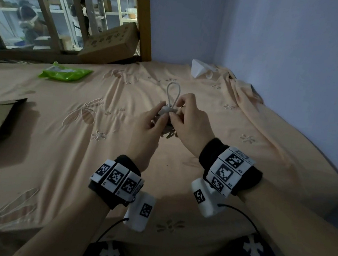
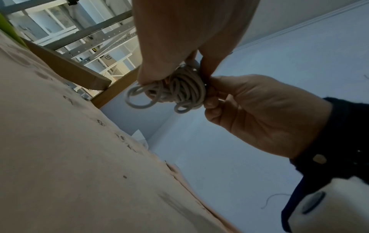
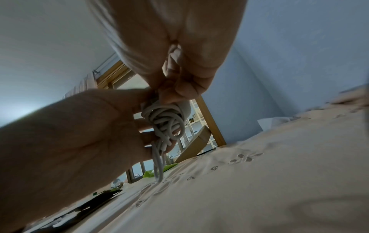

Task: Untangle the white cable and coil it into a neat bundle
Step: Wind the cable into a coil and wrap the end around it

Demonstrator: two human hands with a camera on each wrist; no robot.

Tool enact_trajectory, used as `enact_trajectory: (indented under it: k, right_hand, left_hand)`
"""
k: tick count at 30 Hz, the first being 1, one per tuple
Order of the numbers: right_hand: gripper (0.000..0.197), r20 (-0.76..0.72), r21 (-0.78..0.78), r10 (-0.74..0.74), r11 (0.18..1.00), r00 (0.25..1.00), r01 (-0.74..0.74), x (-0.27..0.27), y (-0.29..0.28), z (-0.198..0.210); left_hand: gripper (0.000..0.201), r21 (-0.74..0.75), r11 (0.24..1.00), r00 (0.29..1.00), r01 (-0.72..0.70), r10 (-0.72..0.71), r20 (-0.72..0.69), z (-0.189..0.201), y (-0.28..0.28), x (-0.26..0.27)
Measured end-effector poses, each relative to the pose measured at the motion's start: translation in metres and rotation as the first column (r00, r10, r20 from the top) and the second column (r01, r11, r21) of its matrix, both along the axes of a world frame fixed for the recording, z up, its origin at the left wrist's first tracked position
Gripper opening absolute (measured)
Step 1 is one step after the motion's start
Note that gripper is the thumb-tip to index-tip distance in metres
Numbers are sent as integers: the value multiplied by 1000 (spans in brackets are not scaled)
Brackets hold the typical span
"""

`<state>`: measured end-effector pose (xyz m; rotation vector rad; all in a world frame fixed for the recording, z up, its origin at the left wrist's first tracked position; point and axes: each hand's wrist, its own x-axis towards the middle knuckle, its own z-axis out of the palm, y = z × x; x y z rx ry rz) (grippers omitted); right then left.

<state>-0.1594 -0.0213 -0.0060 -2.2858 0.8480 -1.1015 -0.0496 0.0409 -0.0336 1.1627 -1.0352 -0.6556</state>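
Hands bunched together on a tangled white cable (image 1: pixel 166 111), held in the air above a peach embroidered bedsheet (image 1: pixel 68 137).

The left hand (image 1: pixel 150 125) grips the knotted clump from one side, the right hand (image 1: pixel 188 119) pinches it from the other, fingers (image 2: pixel 211 100) curled against the strands (one loop stands up beyond the knuckles). A green plastic packet (image 1: pixel 65 73) lies well apart, far left on the sheet.
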Motion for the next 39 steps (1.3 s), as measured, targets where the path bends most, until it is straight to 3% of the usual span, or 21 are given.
enact_trajectory:
  k: [8, 13, 19, 22, 26, 32, 39]
  right_hand:
    - [36, 49, 72, -94, 993, 994, 90, 0, -5, -7]
    - [45, 51, 357, -14, 934, 999, -5, 6, 1, -13]
    - [37, 29, 334, 13, 942, 999, -22, 2, -3, -9]
    - [41, 3, 340, -3, 940, 1000, 1, 1, -8, -10]
    - [61, 55, 487, -28, 873, 998, -3, 3, -17, -17]
    - [37, 73, 555, -82, 832, 994, 28, 2, -28, -23]
    - [60, -38, 548, -44, 834, 998, 57, -2, -42, -36]
  left_hand:
    - [34, -24, 1000, 993, -8, 5, -118, -6, -5, 4]
    - [32, -23, 999, 975, 33, -38, -219, -3, -8, 4]
    - [30, -20, 998, 947, 66, -69, -314, -4, -8, 5]
    - [30, 29, 995, 944, 99, -84, -320, 1, -7, 7]
    - [30, 181, 971, 957, 154, -101, -273, 9, -7, 11]
    - [27, 266, 937, 915, 226, -110, -389, 13, -4, 11]
    - [30, 344, 898, 890, 274, -101, -445, 9, -4, 17]
